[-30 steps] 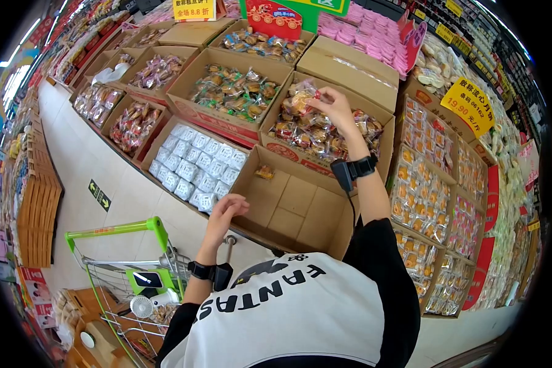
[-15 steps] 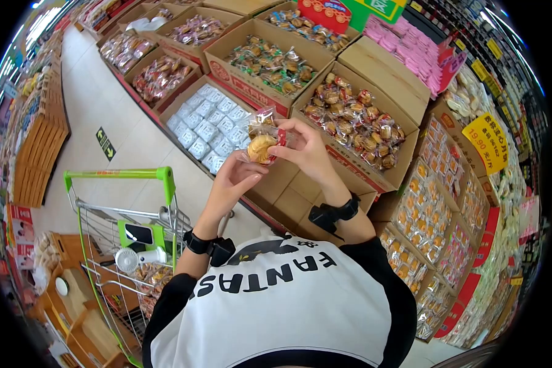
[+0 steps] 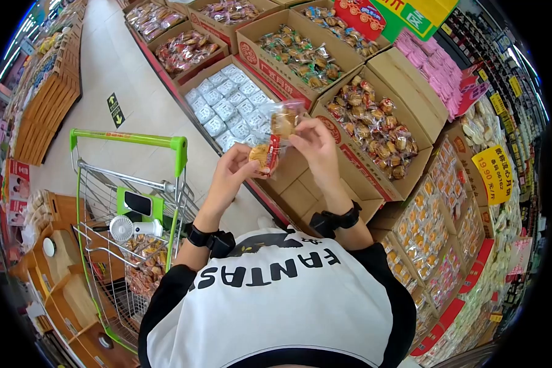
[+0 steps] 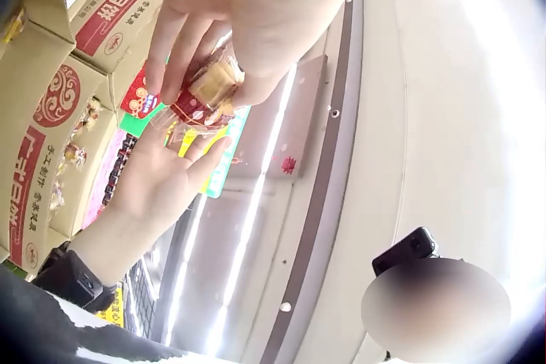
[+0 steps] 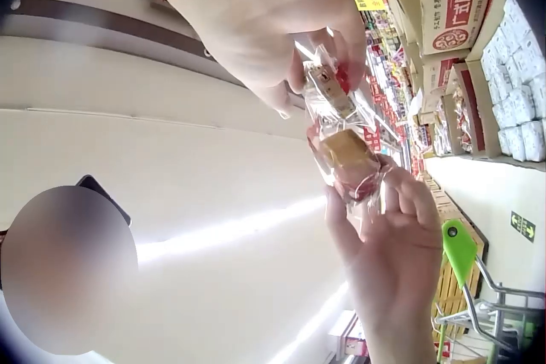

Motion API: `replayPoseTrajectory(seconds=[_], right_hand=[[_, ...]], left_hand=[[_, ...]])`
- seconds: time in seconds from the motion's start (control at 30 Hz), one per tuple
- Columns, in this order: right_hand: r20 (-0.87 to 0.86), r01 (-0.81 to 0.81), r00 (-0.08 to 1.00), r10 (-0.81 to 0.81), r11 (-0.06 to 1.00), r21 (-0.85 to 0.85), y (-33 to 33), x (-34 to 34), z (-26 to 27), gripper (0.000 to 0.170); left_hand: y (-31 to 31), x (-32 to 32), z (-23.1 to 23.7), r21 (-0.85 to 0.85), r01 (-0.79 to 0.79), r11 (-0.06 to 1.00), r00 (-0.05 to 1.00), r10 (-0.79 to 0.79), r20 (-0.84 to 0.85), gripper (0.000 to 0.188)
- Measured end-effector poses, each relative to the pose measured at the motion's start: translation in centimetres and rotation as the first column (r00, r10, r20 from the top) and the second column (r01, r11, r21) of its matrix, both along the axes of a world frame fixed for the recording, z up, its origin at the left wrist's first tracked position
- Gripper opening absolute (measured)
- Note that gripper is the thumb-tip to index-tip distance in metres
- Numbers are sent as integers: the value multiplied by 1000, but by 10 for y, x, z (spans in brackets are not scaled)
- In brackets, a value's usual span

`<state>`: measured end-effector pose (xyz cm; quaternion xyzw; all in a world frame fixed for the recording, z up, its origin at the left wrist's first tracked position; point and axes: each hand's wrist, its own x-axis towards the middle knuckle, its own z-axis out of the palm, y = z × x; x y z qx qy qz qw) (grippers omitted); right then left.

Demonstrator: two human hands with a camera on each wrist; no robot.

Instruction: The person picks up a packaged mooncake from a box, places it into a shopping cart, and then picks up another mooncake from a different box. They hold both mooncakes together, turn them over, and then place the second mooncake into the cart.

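Observation:
Before the chest, my left hand (image 3: 230, 178) pinches a clear-wrapped round cake (image 3: 260, 157) with a red label. My right hand (image 3: 320, 152) grips a second wrapped cake (image 3: 283, 122), darker in colour, just above and right of the first. The two packets meet or overlap; whether they are joined cannot be told. In the left wrist view, the left hand (image 4: 247, 18) has thumb and fingers round a red-labelled packet (image 4: 213, 87). The right wrist view has the right hand (image 5: 281, 18) on the upper packet (image 5: 331, 95) and the left hand (image 5: 392, 270) at the lower packet (image 5: 348, 152).
Behind the hands are a box of white packets (image 3: 227, 104) and a box of wrapped cakes (image 3: 374, 126). A nearly bare carton (image 3: 300, 190) lies below them. At left stands a shopping cart (image 3: 129, 138) with a phone and small fan; trays of cakes (image 3: 426, 227) are at right.
My right hand has come from the cake box to the front of the chest with wrapped cake, and my left hand has taken hold too. The view has shifted, and the packets are now spread apart.

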<state>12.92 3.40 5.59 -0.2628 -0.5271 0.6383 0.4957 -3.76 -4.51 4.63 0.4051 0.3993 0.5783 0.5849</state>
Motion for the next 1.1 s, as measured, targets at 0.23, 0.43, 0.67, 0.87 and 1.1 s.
replayPoseTrajectory(seconds=[0.23,0.43,0.67,0.87,1.1], right_hand=[[-40,65,997,-65,998,4,-6,1,-5,29],[22,-41,999,41,998,37,-21,-11,-4,36],[263,-50,957,-126,818,573,-50,-21,6,27],[180,-30,978,-107,777,628,-91,-49,17,27],[308,-135,932,-188,610,781,-113,-66,16,34]], left_hand=[[-14,-10,0,6,-45,999,998,45,-32,10],[-35,-21,0,-2,-136,991,991,136,17,12],[-75,-45,-10,19,-225,974,972,223,79,12],[-114,-63,-4,20,-284,959,955,281,98,11],[-149,-76,0,21,-343,939,934,339,112,11]])
